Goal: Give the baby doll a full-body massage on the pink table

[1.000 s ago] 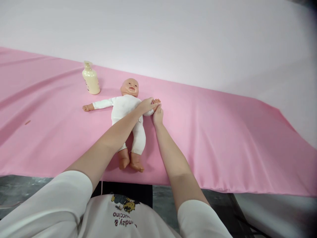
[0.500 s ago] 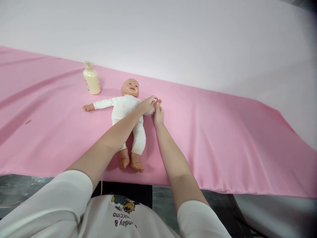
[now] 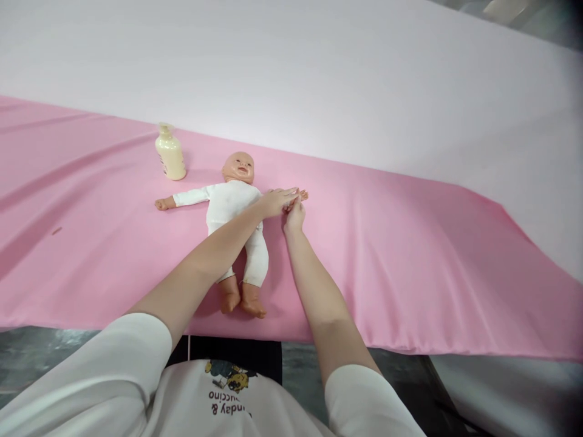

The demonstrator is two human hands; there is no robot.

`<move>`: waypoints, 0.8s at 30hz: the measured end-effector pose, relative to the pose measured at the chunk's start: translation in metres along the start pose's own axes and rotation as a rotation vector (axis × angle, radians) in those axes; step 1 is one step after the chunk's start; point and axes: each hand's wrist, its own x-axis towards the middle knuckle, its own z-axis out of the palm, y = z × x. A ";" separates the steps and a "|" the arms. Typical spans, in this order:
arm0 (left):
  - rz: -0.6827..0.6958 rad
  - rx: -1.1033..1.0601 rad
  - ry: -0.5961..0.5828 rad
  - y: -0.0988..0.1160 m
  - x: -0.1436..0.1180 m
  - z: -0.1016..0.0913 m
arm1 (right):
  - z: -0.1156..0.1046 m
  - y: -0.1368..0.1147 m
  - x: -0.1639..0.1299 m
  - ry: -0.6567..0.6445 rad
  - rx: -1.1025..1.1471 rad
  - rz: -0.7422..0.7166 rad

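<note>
Here, you had both hands on the outstretched arm of the plastic baby doll in a white suit (image 3: 234,209), lying face-up on the pink cloth (image 3: 410,255): left hand (image 3: 277,201) flat over it, right hand (image 3: 295,213) loosely cupping beneath, best kept gentle.

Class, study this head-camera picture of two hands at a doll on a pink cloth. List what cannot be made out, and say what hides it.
1. Head view: the doll's arm on the right of the picture is mostly covered by the left hand and right hand.
2. Head view: the label on the cream bottle is too small to read.
3. Head view: the shirt print is partly cut off by a fold.
</note>
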 end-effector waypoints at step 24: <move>-0.321 -0.104 0.375 -0.062 -0.211 -0.079 | 0.001 -0.031 -0.017 0.196 0.251 0.219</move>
